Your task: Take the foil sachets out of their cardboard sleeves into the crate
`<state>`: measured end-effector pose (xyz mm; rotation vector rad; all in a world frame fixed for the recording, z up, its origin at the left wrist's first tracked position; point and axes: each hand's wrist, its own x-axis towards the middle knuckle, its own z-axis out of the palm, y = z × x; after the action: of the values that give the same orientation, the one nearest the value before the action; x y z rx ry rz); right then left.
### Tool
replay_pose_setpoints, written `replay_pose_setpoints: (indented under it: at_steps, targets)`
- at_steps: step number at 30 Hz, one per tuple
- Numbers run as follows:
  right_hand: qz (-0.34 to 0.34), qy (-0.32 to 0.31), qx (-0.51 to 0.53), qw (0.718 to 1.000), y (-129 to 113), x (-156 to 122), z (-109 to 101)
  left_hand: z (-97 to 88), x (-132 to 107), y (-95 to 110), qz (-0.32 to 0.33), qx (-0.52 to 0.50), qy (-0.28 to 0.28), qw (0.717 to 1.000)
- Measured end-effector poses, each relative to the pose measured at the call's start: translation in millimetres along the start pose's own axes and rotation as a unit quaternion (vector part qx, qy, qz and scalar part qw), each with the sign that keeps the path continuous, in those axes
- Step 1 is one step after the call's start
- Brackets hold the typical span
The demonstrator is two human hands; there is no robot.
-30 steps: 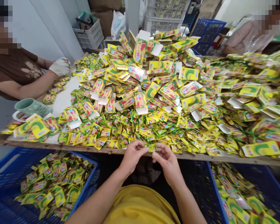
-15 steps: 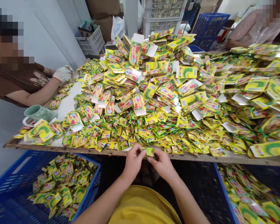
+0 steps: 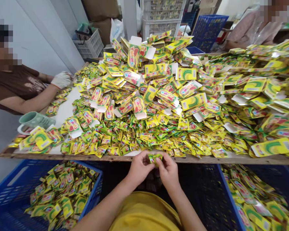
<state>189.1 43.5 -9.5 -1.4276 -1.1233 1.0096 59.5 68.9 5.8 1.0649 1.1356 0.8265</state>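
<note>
Both my hands meet at the table's front edge around a small green-and-yellow candy packet [image 3: 155,158]. My left hand [image 3: 140,167] pinches its left end between thumb and fingers. On the other end, my right hand [image 3: 168,167] has its thumb pressed over the packet's front. Just beyond my fingers spreads a thick layer of similar small packets [image 3: 159,138]. Behind these rises a heap of yellow, green and red printed cardboard boxes [image 3: 149,93], several with white end flaps standing out.
A wooden-edged table [image 3: 199,160] carries the heap. Below it stand a left blue crate [image 3: 8,179] and a right blue crate [image 3: 227,195], both holding packages. A green mug [image 3: 36,119] sits at left, near a co-worker's gloved hand [image 3: 62,80]. Another person sits at back right.
My hands have drawn closer together, and my right thumb now lies across the packet. The view has shifted slightly, so the table's contents appear further left.
</note>
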Motion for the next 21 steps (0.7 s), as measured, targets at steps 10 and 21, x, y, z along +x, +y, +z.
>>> replay_pose_setpoints:
  at_steps: [10,21]
  targets:
    - [0.081,0.065,0.125,0.987,8.5,23.2,-37.4,-3.5,79.0,53.1,0.161,0.174,0.101,0.966]
    - [-0.099,-0.043,-0.063,0.992,-22.4,38.7,-45.1,3.0,100.9,41.4,0.150,0.161,0.180,0.959]
